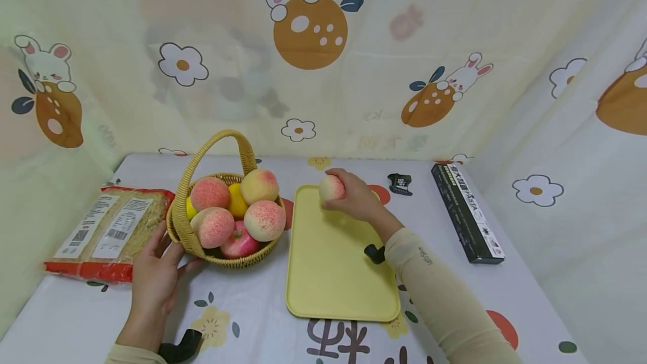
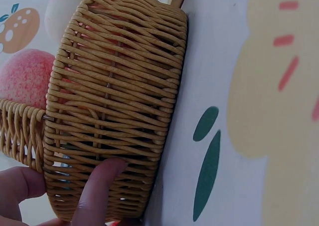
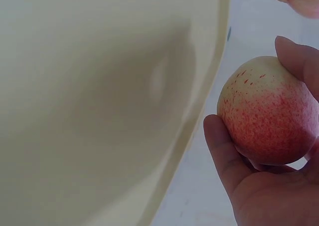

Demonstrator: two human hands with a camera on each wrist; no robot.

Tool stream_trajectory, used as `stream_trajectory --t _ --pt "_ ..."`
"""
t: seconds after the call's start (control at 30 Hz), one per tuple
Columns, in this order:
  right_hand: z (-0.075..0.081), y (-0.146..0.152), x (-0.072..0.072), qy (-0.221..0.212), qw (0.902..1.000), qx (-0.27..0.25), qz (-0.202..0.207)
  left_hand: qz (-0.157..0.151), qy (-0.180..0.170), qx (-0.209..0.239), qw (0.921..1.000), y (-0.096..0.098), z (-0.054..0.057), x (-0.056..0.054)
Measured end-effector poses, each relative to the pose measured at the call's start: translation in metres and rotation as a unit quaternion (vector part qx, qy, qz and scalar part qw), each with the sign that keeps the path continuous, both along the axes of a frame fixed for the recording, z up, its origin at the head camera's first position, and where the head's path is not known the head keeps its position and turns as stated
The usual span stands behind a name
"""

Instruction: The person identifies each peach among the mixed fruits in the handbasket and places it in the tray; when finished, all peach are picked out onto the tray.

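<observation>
Above the far left part of a yellow tray (image 1: 336,274), my right hand (image 1: 354,192) grips a peach (image 1: 332,190) between thumb and fingers. Close up in the right wrist view, the peach (image 3: 269,111) is pale at the top and speckled red lower down. A wicker basket (image 1: 232,263) with an arched handle stands to the left, piled with several peaches (image 1: 265,221), a dark pink fruit (image 1: 240,242) and yellow fruit (image 1: 237,201). My left hand (image 1: 158,274) rests against the basket's lower left side, its thumb (image 2: 102,186) touching the woven wall.
A clear packet with red ends (image 1: 108,232) lies left of the basket, close to my left hand. On the right lies a long black and white box (image 1: 467,212). A small dark wrapper (image 1: 400,183) is behind the tray. Printed curtains surround the table.
</observation>
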State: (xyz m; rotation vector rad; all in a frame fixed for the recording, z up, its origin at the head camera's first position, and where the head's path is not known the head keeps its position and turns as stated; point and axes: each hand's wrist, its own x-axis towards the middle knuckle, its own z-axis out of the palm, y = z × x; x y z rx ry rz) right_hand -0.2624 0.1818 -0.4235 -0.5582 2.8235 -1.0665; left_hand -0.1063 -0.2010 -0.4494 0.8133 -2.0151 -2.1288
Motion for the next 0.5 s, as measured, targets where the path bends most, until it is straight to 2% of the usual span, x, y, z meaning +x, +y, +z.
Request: stream_trajectory --t 0.5 --pt "-0.012 -0.034 -0.012 0.001 0.9988 0.045 0.021 -0.001 0.007 0.003 1.0000 0.000 0.001 0.000"
